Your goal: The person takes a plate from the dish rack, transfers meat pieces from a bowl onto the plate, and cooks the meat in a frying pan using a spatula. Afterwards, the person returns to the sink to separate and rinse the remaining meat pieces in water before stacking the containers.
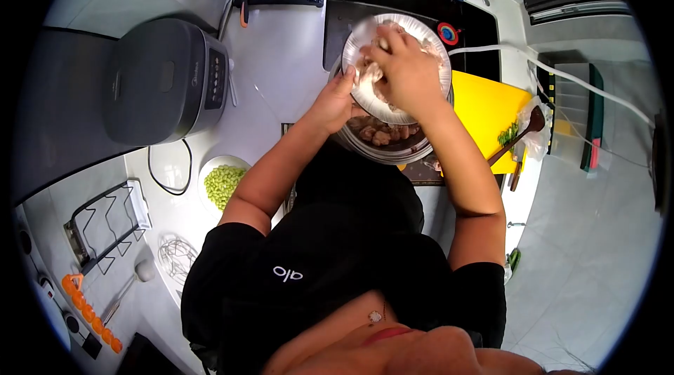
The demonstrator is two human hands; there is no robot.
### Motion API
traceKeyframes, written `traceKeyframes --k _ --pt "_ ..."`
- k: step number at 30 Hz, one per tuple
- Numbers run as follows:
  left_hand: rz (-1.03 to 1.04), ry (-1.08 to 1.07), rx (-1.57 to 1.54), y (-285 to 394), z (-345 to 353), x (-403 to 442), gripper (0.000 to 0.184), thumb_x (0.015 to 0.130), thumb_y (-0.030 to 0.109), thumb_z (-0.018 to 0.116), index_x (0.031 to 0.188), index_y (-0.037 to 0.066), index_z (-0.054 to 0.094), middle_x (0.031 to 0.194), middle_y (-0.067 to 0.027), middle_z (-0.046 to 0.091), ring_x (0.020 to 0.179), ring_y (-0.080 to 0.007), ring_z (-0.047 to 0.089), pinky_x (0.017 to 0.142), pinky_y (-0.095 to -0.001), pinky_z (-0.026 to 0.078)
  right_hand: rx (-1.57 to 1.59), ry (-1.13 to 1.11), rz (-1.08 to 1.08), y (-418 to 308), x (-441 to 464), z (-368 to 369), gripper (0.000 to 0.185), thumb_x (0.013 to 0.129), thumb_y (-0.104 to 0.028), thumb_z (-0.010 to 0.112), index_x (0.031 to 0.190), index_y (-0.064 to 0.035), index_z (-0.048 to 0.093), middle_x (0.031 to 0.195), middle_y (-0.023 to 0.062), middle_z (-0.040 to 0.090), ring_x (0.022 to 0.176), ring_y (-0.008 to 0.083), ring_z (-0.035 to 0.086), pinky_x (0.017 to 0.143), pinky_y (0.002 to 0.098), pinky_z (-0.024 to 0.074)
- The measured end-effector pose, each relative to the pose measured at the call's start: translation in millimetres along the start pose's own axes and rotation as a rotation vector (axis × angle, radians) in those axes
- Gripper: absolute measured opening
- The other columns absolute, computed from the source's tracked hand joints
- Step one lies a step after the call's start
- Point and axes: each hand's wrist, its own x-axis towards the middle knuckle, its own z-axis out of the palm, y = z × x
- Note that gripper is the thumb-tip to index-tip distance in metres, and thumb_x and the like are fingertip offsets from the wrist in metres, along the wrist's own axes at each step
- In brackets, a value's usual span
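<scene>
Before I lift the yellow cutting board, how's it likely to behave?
The yellow cutting board looks flat and straight-edged, so it's probably stiff. The greens on it could slide off if it tilts, and the long-handled utensil across its edge might slip.

Left grip (333,108) clamped, right grip (408,75) downturned, fingers (393,39) curled, both forearms (458,154) forward.

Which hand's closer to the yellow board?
Right. The right hand is over the white plate, to the left of the yellow board. The left hand grips the plate's left rim, farther from the board.
</scene>
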Motion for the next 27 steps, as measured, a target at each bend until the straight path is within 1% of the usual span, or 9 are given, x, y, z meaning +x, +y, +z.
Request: traceKeyframes --k 1,4,5,8,9,13,21,26,27 --pt "-0.042 0.008 0.018 -3.3 -2.1 3.3 0.058 0.091 0.051 0.032 0.13 0.009 0.031 0.124 -0.0098 0.048 0.109 -0.0235 0.052 0.088 -0.0451 0.046 0.015 -0.118 0.015 -1.3 -2.5 0.3 0.045 0.059 -0.012 0.068 0.103 -0.0187 0.06 0.126 0.0046 0.044 0.111 0.0308 0.046 0.075 0.0393 0.0485" --pt "-0.102 0.029 0.041 -5.5 1.6 2.8 0.059 0.09 0.053 0.032 0.129 0.009 0.034 0.123 -0.0092 0.048 0.11 -0.0232 0.051 0.087 -0.0448 0.046 -0.073 -0.166 -0.035 -3.5 -13.6 0.9 0.049 0.058 -0.018 0.069 0.106 -0.0196 0.06 0.13 0.0055 0.04 0.116 0.0313 0.041 0.085 0.0493 0.0419" --pt "-0.077 0.024 0.035 -5.8 5.2 0.7 0.06 0.09 0.053 0.032 0.129 0.008 0.035 0.123 -0.0092 0.048 0.112 -0.0228 0.05 0.087 -0.0438 0.047 0.006 -0.278 0.008 -1.9 -15.2 1.1 0.054 0.058 -0.025 0.071 0.11 -0.0212 0.059 0.136 0.0066 0.033 0.124 0.0335 0.032 0.095 0.0588 0.0276" --pt "-0.062 0.03 0.052 -2.0 12.8 -3.4 0.06 0.091 0.052 0.031 0.13 0.007 0.034 0.124 -0.0095 0.048 0.113 -0.0226 0.049 0.087 -0.0436 0.047 0.036 -0.313 0.003 -2.1 -21.1 -18.0 0.059 0.059 -0.031 0.073 0.115 -0.0235 0.057 0.139 0.0071 0.029 0.13 0.0341 0.021 0.1 0.0604 0.0188" --pt "-0.07 0.032 0.053 -4.1 9.4 -1.9 0.06 0.091 0.052 0.031 0.13 0.007 0.033 0.124 -0.0098 0.047 0.113 -0.0227 0.049 0.087 -0.0434 0.047 0.067 -0.353 0.017 -0.4 -19.5 -21.0 0.063 0.06 -0.041 0.071 0.119 -0.0268 0.054 0.142 0.0077 0.026 0.133 0.0358 0.013 0.101 0.0628 0.0102" --pt "-0.096 0.048 0.06 -11.9 3.3 3.2 0.059 0.091 0.051 0.031 0.131 0.007 0.032 0.123 -0.0106 0.048 0.11 -0.0229 0.051 0.086 -0.0419 0.048 0.056 -0.11 0.117 8.8 -21.4 6.7 0.07 0.058 -0.053 0.068 0.122 -0.0319 0.05 0.142 0.009 0.026 0.131 0.0411 0.015 0.097 0.0676 0.0127" --pt "-0.08 0.174 0.088 -13.7 3.4 -5.8 0.051 0.091 0.045 0.039 0.125 0.007 0.037 0.114 -0.0101 0.053 0.096 -0.02 0.058 0.07 -0.0349 0.054 0.232 -0.174 0.175 21.1 -29.5 34.8 0.073 0.057 -0.057 0.067 0.122 -0.032 0.05 0.138 0.0052 0.033 0.129 0.0344 0.022 0.094 0.0637 0.0259" --pt "-0.049 0.302 0.175 3.8 14.0 -21.6 0.047 0.089 0.042 0.048 0.12 0.007 0.043 0.104 -0.0077 0.056 0.085 -0.0169 0.06 0.06 -0.0287 0.054 0.381 -0.082 0.239 11.3 -33.1 49.0 0.071 0.057 -0.057 0.068 0.121 -0.0318 0.051 0.137 0.0044 0.035 0.129 0.0326 0.022 0.096 0.064 0.0225" --pt "-0.06 0.31 0.271 5.4 10.4 -22.5 0.051 0.091 0.045 0.041 0.121 0.004 0.04 0.105 -0.0087 0.057 0.088 -0.019 0.061 0.065 -0.033 0.056 0.382 -0.058 0.237 9.2 -32.3 48.5 0.071 0.057 -0.057 0.068 0.121 -0.0318 0.051 0.137 0.0044 0.035 0.129 0.0323 0.022 0.096 0.0644 0.0207"
